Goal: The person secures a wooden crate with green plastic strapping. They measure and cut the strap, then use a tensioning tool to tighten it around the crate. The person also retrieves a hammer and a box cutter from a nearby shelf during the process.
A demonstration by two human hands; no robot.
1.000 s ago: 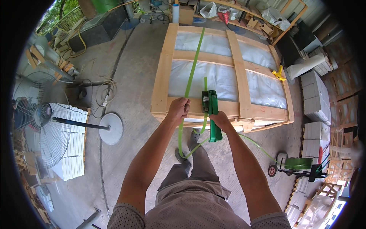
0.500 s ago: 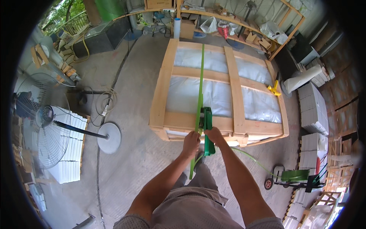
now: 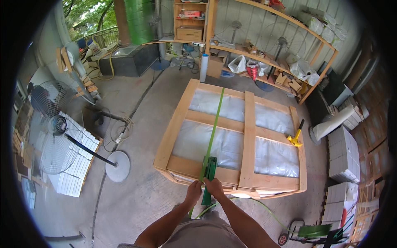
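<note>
Since a second ago both hands have dropped and drawn together at the near edge of the wooden crate [image 3: 248, 136], which now sits farther off at twelve o'clock. The left hand [image 3: 193, 191] has its fingers wrapped around the green strap [image 3: 214, 124]; the right hand [image 3: 215, 188] has its fingers closed on the green strapping tool [image 3: 209, 175], upright against the crate's near edge at the strap. At three o'clock stand stacked white cartons [image 3: 342, 153]; white plastic bags [image 3: 305, 71] rest on the shelf at one o'clock.
</note>
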